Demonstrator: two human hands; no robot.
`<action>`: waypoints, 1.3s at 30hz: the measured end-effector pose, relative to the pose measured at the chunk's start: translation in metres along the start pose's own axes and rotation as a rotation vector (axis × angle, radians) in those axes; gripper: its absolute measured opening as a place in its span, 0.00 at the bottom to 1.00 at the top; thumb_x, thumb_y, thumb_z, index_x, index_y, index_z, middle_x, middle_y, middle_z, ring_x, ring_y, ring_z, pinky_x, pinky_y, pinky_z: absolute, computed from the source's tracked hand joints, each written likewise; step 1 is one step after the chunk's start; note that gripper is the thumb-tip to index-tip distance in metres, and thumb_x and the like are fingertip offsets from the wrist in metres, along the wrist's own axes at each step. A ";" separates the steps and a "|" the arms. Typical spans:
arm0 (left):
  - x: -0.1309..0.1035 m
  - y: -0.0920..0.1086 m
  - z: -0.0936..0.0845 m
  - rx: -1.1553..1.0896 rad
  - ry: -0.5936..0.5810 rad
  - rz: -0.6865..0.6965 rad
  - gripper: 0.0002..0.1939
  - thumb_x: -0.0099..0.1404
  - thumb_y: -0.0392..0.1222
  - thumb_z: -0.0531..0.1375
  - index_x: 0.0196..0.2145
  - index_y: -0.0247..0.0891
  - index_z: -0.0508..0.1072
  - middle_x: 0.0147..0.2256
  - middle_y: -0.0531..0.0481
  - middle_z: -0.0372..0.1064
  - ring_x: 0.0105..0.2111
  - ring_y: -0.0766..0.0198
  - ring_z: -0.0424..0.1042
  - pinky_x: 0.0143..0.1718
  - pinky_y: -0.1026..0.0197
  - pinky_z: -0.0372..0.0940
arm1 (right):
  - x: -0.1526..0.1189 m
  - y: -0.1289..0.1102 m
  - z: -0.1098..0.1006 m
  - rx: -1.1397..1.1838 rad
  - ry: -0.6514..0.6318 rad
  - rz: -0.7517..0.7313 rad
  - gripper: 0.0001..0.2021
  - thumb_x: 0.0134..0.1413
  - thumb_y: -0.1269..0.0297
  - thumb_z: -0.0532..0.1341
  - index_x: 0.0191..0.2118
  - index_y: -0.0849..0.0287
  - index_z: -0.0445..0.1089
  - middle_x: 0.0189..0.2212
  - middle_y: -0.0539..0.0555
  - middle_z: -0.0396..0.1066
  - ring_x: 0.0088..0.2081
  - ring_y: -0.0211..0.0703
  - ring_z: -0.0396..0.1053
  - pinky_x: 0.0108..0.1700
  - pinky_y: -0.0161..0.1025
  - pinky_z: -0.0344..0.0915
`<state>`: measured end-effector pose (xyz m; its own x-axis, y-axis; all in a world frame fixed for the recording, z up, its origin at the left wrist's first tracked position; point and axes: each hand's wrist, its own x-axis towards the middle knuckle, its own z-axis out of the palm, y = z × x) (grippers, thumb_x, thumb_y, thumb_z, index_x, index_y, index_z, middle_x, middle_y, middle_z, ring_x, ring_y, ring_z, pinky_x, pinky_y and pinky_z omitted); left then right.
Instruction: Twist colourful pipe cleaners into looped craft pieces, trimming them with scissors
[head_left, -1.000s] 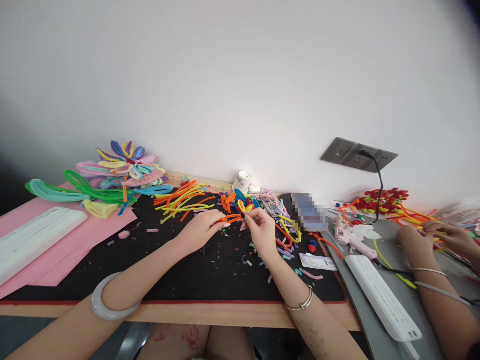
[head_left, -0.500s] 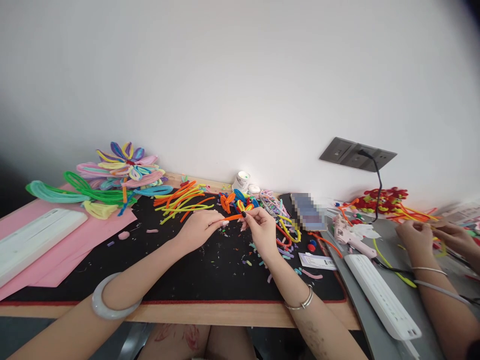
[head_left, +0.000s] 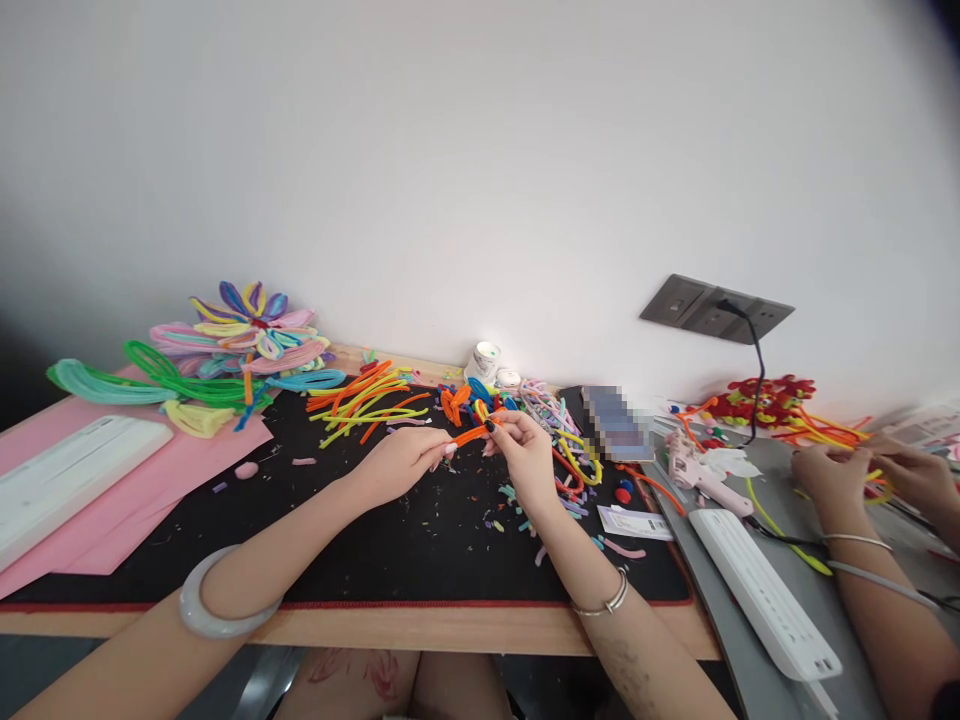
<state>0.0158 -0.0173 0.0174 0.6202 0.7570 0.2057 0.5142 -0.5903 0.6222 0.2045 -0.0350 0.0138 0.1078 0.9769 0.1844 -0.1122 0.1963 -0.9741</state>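
Observation:
An orange pipe cleaner (head_left: 471, 436), apparently doubled, stretches between my two hands above the black mat (head_left: 315, 540). Its left end is pinched in the fingertips of my left hand (head_left: 405, 458). My right hand (head_left: 523, 450) grips the other end between thumb and fingers, close to a bit of yellow that I cannot fully make out. Just behind my hands lie bent orange pipe cleaners (head_left: 454, 405) and blue ones (head_left: 478, 389). Left of them spreads a loose bunch of orange and yellow pipe cleaners (head_left: 367, 400).
A pipe-cleaner flower (head_left: 259, 325) and pink sheets (head_left: 225, 455) under a white device (head_left: 82, 480) lie left. At right are a phone (head_left: 617, 425), glue gun (head_left: 705, 475), white power strip (head_left: 765, 590) and a co-worker's hands (head_left: 832, 470). A white cup (head_left: 482, 362) stands by the wall.
The orange pipe cleaner shows a longer stretch between my hands, which are slightly farther apart. The co-worker's hands have shifted a little, showing more yellow between them.

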 end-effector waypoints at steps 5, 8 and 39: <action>0.000 0.002 -0.001 -0.010 0.030 0.005 0.17 0.67 0.44 0.43 0.24 0.38 0.61 0.22 0.55 0.62 0.25 0.65 0.63 0.35 0.63 0.56 | 0.002 0.003 -0.001 0.095 -0.005 0.071 0.10 0.43 0.61 0.64 0.29 0.60 0.66 0.20 0.50 0.72 0.19 0.35 0.67 0.23 0.34 0.66; 0.000 0.002 -0.002 -0.036 0.023 0.005 0.17 0.67 0.44 0.42 0.26 0.38 0.63 0.21 0.55 0.63 0.25 0.65 0.63 0.34 0.63 0.57 | 0.001 0.003 0.000 0.104 0.000 0.077 0.10 0.43 0.60 0.65 0.27 0.59 0.64 0.20 0.50 0.72 0.18 0.35 0.66 0.21 0.33 0.66; 0.001 0.004 0.000 -0.207 0.031 -0.095 0.17 0.66 0.45 0.43 0.27 0.37 0.64 0.18 0.55 0.63 0.24 0.64 0.65 0.32 0.64 0.58 | -0.008 -0.002 0.004 -0.091 -0.066 -0.126 0.04 0.46 0.66 0.62 0.27 0.59 0.66 0.29 0.50 0.66 0.22 0.32 0.61 0.20 0.30 0.60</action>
<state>0.0180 -0.0190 0.0204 0.5547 0.8165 0.1602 0.4348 -0.4486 0.7809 0.1996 -0.0432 0.0151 0.0497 0.9491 0.3110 -0.0114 0.3119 -0.9500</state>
